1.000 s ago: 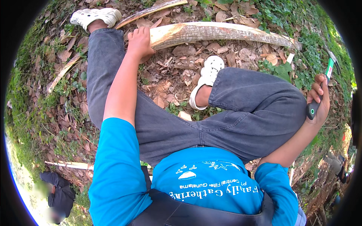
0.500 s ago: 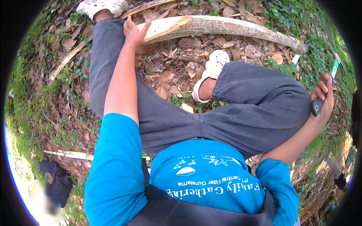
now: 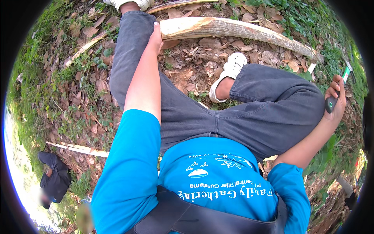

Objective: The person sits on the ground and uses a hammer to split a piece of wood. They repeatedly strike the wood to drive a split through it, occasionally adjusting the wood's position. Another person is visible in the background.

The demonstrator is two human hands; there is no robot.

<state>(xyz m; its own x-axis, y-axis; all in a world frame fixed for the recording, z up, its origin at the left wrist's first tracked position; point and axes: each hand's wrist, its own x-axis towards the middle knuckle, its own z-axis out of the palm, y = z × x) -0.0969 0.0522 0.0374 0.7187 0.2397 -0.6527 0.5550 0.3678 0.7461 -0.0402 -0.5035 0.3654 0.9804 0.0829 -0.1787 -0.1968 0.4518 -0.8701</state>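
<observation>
My left hand (image 3: 155, 40) is at the left end of a long, curved piece of split log (image 3: 233, 30), beside my left shin. It is seen edge-on, with one fingertip pointing up; the other fingers are mostly hidden, so I cannot tell whether they grip the wood. The log has pale, stripped wood at its left end and grey bark toward the right. Out at the right, beside my right knee, my right hand (image 3: 336, 97) is closed round the black grip of a hammer-like tool (image 3: 346, 74). Its shaft is green and its small metal head points away from me.
Dry leaves and green plants cover the ground. A thin wood strip (image 3: 87, 46) lies left of my left leg, another pale strip (image 3: 78, 148) farther back. My white clogs (image 3: 235, 64) stand near the log. A person in dark clothes (image 3: 54, 177) is at the lower left.
My left hand has turned edge-on at the log's end, its previously spread fingers now mostly out of sight. The whole view has shifted, and my right hand still holds the tool.
</observation>
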